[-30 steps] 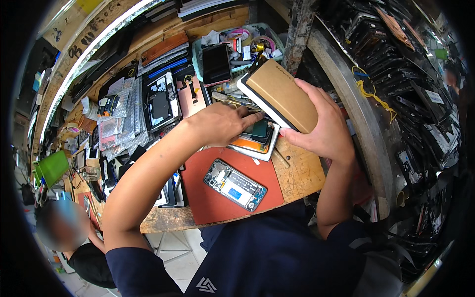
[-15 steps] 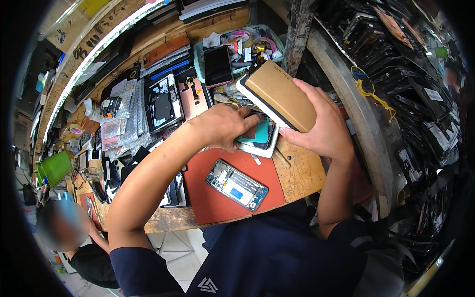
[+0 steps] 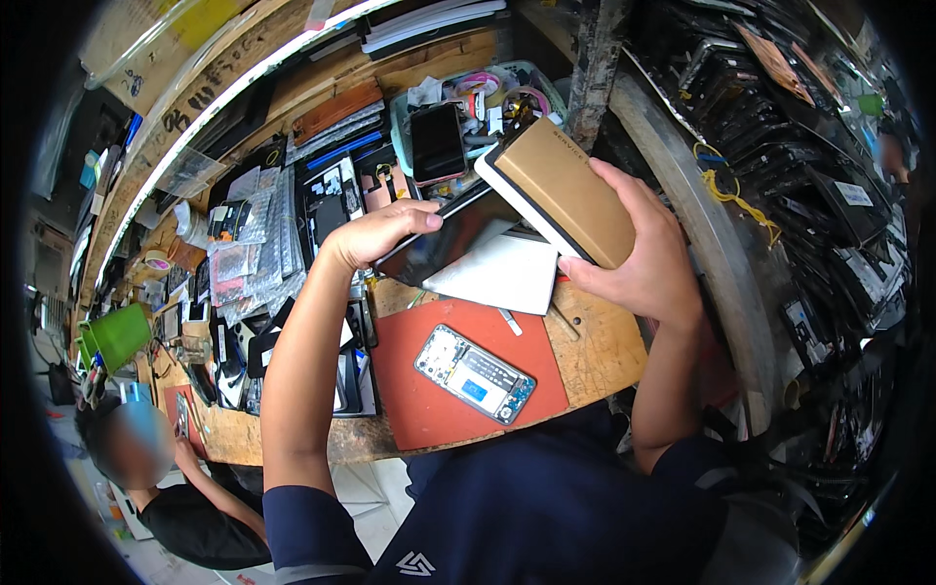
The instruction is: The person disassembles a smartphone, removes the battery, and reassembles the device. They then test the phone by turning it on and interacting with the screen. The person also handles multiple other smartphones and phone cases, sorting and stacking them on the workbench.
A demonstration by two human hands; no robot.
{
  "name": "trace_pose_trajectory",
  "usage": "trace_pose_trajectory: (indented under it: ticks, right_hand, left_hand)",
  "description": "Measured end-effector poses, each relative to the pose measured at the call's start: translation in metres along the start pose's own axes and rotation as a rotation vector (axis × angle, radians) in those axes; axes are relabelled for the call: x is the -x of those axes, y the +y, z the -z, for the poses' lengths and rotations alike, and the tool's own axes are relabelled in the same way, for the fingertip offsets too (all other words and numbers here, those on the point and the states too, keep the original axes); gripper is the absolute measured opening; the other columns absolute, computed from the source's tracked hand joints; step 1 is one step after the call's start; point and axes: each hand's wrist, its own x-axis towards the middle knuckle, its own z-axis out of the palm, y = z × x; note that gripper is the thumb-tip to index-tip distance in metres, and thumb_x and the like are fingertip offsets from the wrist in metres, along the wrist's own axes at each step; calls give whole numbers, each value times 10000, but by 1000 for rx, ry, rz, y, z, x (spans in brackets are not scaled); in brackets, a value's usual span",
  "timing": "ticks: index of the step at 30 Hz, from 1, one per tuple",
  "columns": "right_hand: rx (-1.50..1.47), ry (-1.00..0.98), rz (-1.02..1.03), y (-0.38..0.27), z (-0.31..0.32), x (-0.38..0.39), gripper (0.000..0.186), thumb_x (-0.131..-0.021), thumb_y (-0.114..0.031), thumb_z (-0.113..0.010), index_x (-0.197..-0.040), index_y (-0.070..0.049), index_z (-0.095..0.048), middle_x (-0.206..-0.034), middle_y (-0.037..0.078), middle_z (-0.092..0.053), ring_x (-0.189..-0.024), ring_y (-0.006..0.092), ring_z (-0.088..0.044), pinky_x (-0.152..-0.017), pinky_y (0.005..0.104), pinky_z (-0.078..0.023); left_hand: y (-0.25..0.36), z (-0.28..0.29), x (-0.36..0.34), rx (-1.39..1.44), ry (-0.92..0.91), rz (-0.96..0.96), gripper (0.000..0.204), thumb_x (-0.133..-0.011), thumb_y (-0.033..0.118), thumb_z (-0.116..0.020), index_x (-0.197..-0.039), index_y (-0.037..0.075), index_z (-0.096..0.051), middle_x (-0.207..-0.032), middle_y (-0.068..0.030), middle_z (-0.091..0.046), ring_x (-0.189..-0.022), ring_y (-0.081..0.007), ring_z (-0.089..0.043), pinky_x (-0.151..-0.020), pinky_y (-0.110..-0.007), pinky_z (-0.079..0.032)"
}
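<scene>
My left hand [image 3: 385, 234] grips the end of a dark glossy phone or panel [image 3: 458, 229], thumb on its top face, tilted over a white flat item [image 3: 497, 285]. In my right hand [image 3: 643, 263] is a brown box [image 3: 565, 185] with white and black flat layers beneath it, raised beside the dark panel. An opened phone [image 3: 473, 373], its battery and boards showing, lies on a red mat [image 3: 411, 414] at the near edge of the wooden bench [image 3: 595, 351].
A mint basket of parts [image 3: 546, 88], bubble-wrapped pieces [image 3: 258, 244] and a green bin [image 3: 112, 331] crowd the bench. A wooden post [image 3: 595, 73] and dense racks of dark devices [image 3: 819, 195] stand at right. A co-worker [image 3: 195, 517] works at lower left.
My left hand has shifted left and now holds the dark panel up. The teal piece and stack it was reaching into are hidden; a white flat item shows there. The brown box shifted slightly right.
</scene>
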Motion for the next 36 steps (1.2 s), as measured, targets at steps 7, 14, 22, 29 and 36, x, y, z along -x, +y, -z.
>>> trace_pose_trajectory:
  ticks: [7,14,22,29,36]
  right_hand:
    - [19,-1,-4,-1,-1,0,950,-720,-261,-948,-1534,-5,-529,-1364,223,-659,-1247,378,-666,-1064,454,-534]
    - [-54,16,19,1,-1,-1,958,-718,-268,-950,-1535,-5,-526,-1368,227,-656,-1254,385,-665,-1066,460,-536]
    - [-29,8,38,5,-3,2,968,-715,-283,-952,-1544,-32,-519,-1353,227,-655,-1245,408,-666,-1055,475,-545]
    - [-18,11,43,3,-3,1,973,-715,-281,-950,-1548,-31,-512,-1355,235,-652,-1247,416,-661,-1062,489,-539]
    - [-39,11,47,1,-2,1,968,-713,-277,-951,-1545,-36,-519,-1351,227,-656,-1238,415,-662,-1056,487,-539]
  left_hand:
    - [13,-3,9,159,51,110,636,-1014,438,-706,-1432,-39,-658,-1286,-99,-734,-1140,-165,-705,-1035,-277,-542]
    - [35,-38,-10,-518,-121,-348,767,-857,234,-885,-1557,88,-608,-1265,-125,-700,-1243,-273,-625,-1161,-394,-451]
    - [20,-73,-25,-956,-8,-469,885,-767,131,-908,-1575,150,-549,-1345,-177,-597,-1277,-405,-605,-1121,-480,-503]
    - [26,-77,-26,-965,51,-365,913,-769,134,-905,-1579,54,-490,-1449,-216,-536,-1367,-425,-553,-1181,-475,-477]
    - [34,-80,-27,-1138,36,-354,874,-791,204,-867,-1564,20,-504,-1467,-220,-556,-1405,-418,-541,-1188,-462,-477]
